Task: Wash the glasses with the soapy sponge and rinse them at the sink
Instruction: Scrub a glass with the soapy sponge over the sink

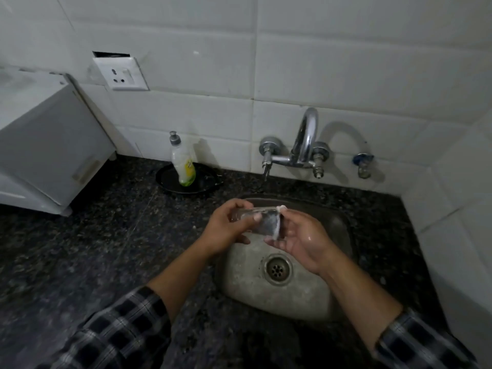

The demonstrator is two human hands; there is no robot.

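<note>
Clear glass (263, 222), one, left hand (225, 230), right hand (302, 237)

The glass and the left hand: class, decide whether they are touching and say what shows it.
Touching. The head view shows the left hand with its fingers and thumb curled round the glass, held sideways over the sink.

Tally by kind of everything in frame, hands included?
glass: 1
hands: 2, left hand, right hand
soap bottle: 1
black dish: 1
faucet: 1
small tap: 1
sink: 1
wall socket: 1
white appliance: 1
total: 10
</note>
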